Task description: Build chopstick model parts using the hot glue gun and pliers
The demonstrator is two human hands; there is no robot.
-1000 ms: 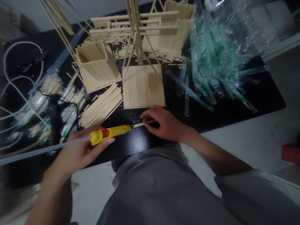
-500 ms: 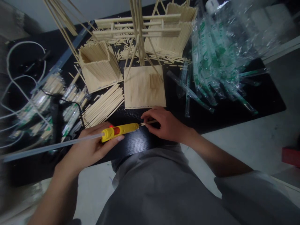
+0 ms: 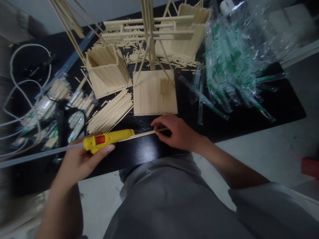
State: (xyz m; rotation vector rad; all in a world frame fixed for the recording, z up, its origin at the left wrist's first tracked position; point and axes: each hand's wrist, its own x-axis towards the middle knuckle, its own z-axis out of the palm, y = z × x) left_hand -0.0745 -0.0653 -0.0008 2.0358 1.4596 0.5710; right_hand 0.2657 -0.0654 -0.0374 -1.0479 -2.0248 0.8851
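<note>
My left hand (image 3: 83, 162) is wrapped round a yellow hot glue gun (image 3: 111, 137), with a long translucent glue stick (image 3: 40, 155) running out of its back end. The gun's tip lies over a thin wooden stick (image 3: 144, 134) near the table's front edge. Pinched at its right part, that stick is held by the fingertips of my right hand (image 3: 175, 131). Just beyond my right hand is a square panel of wooden sticks (image 3: 152, 99), with a small block of short sticks (image 3: 166, 87) and slanting struts on it.
A pile of loose sticks (image 3: 112, 111) lies left of the panel, near an open box of sticks (image 3: 103, 66). Wrapped stick packets (image 3: 58, 99) and a white cable (image 3: 15, 59) are at left. Green-printed plastic wrappers (image 3: 229, 63) cover the right side. A tall stick frame (image 3: 149, 33) rises behind.
My left hand has drawn the glue gun to the left along the stick, so more of the stick shows. My right hand has kept its place with its pinch.
</note>
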